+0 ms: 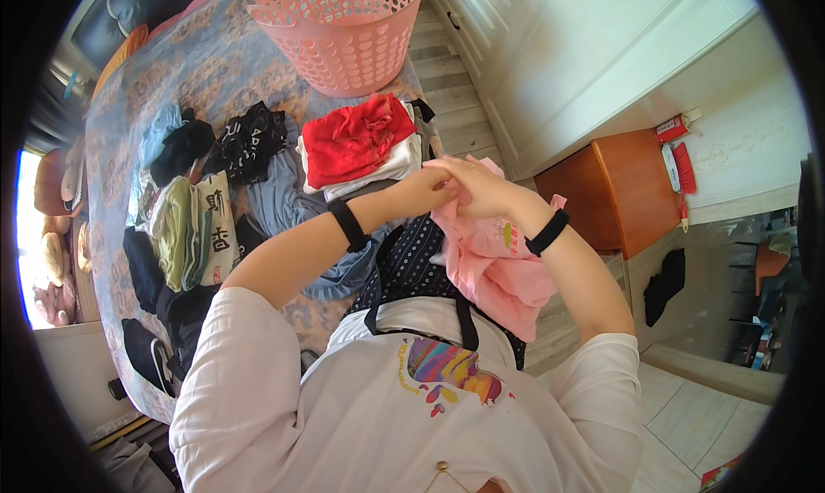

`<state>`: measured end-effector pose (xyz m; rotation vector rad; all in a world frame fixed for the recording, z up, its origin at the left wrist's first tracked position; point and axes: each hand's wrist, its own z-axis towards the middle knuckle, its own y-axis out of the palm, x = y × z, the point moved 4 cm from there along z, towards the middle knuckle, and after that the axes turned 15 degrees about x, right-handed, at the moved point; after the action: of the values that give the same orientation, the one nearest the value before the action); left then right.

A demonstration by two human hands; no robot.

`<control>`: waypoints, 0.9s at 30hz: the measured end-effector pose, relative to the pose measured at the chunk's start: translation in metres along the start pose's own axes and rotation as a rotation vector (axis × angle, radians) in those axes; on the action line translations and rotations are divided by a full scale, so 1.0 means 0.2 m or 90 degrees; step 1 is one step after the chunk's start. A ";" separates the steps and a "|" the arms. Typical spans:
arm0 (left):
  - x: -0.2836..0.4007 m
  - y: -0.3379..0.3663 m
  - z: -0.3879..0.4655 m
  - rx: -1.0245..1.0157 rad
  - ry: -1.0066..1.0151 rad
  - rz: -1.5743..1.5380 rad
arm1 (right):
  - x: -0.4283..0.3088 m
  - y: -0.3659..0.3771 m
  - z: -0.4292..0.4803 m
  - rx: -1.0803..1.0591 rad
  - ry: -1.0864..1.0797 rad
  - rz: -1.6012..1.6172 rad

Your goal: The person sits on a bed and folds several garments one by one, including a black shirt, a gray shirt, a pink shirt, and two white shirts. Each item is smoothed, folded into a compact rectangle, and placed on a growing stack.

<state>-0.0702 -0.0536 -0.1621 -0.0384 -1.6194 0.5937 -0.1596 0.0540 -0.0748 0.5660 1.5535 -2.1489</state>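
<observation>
My left hand (422,191) and my right hand (480,185) meet in front of me, the right one's fingers lying across the left. Between them they grip a pink garment (509,277) by its upper part, and the rest hangs in loose folds over my lap. The garment bears a small green print and some writing. Just beyond my hands lies a stack of folded clothes, with a red garment (354,138) on top of white cloth (361,182). Crumpled blue-grey cloth (283,187) lies beneath my left forearm.
A pink laundry basket (351,48) stands at the far edge of the patterned bed cover (222,35). Left lie folded green clothes (173,225), a printed cream garment (218,228) and dark clothes (251,141). White cabinets (554,54) and a brown wooden box-like piece (599,193) are to the right.
</observation>
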 end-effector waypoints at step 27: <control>1.60 -0.60 0.66 0.149 0.282 -0.382 | -0.29 -2.26 -0.62 0.625 0.346 -0.136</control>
<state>-0.2039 -0.0870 0.1774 0.4463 -1.0465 0.2747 -0.3541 0.3060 0.2731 1.4268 0.6451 -3.0381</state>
